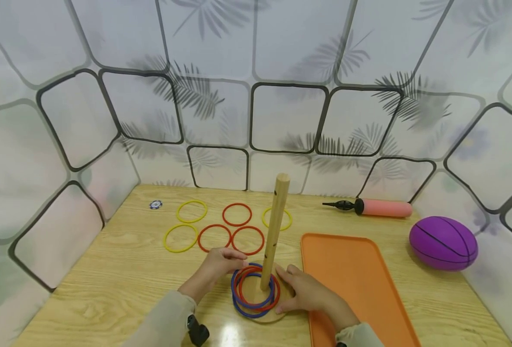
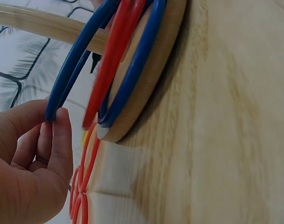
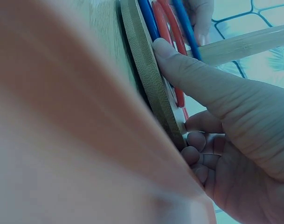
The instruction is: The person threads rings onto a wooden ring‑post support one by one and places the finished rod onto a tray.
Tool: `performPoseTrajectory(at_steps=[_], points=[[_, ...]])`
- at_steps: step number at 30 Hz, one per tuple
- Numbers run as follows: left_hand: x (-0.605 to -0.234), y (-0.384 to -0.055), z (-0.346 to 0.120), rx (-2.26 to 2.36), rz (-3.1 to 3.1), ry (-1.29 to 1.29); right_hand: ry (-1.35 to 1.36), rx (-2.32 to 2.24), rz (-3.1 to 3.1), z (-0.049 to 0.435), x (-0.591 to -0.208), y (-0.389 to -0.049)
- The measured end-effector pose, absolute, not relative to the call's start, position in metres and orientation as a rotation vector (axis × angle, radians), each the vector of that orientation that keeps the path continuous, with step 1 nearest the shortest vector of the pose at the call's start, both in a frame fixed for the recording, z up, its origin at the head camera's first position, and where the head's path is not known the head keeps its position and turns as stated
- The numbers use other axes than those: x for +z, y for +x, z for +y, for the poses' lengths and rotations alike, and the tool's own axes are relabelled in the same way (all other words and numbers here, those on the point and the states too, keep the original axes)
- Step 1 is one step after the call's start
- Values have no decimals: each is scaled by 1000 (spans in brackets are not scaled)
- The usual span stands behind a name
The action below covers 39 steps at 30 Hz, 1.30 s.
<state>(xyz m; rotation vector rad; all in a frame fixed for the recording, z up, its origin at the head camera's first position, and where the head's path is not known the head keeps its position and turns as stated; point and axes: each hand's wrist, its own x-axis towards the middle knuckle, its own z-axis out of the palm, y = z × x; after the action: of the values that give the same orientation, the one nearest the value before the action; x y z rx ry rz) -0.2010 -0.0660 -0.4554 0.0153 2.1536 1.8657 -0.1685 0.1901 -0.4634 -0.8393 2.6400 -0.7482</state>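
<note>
At the bench (image 1: 143,272), a person's left hand (image 1: 217,264) is pinching the edge of a blue ring (image 2: 72,58), tilting it above red rings (image 2: 111,60) while it is encircling a wooden post (image 1: 275,231). The right hand's (image 1: 308,291) fingers are grasping the rim of the round base (image 3: 151,84), beside an orange tray (image 1: 342,270). A sideways pull could be jamming the slanted ring against the post or dragging the red pair along; a loosening right hand could be letting the base tip. Beyond, loose rings (image 1: 214,225) are lying flat, with a purple ball (image 1: 443,243) and a pump (image 1: 383,207) resting to the right.
</note>
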Motion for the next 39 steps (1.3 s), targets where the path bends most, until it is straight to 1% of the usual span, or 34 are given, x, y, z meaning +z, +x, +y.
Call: performPoseTrajectory(at_steps=[10,27,32,39], points=[[-464,-203,-65,1846,2201,21,-849,-745,2648,189,-462,-168],[-462,-202,-75,1951,2120,34,-851,-743,2629,190,-462,-169],[-457,-206,-92,1990,2112,3,-850,-751,2617,189,-461,-169],[-447,-215,-136,1991,2105,-44,-866,-737,2632,190,-463,-169]])
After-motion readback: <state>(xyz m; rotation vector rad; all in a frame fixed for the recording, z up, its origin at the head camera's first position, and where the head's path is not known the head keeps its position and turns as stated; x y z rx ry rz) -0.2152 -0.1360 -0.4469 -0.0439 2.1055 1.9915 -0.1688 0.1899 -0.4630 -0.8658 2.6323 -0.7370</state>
